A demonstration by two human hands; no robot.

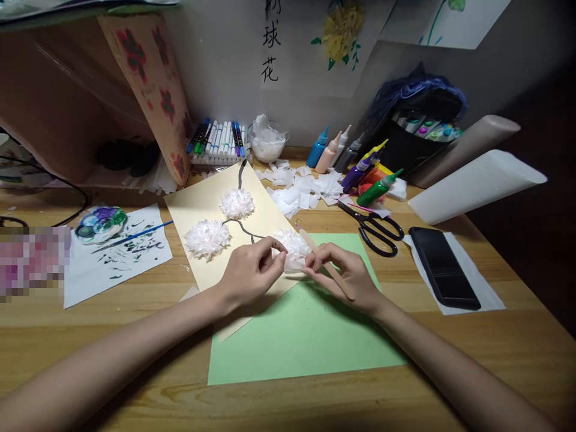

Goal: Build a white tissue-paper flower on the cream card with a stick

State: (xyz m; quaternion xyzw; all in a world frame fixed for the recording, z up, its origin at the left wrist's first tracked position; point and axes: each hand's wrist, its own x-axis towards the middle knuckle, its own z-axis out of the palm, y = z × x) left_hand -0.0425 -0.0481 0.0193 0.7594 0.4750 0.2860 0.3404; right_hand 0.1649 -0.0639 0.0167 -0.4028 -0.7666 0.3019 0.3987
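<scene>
My left hand pinches the left edge of a small white tissue piece. The fingers of my right hand are closed on the right side of that piece, and a thin wooden stick lies across the same hand. Just behind the fingertips is a white tissue pompom, partly covered. Two more pompoms, one at the left and one higher up, sit on cream paper with dark painted stems. Green paper lies partly beneath it.
Loose tissue squares and glue bottles lie behind the papers. Black scissors and a dark phone are at the right. A paint palette and brush rest on paper at the left.
</scene>
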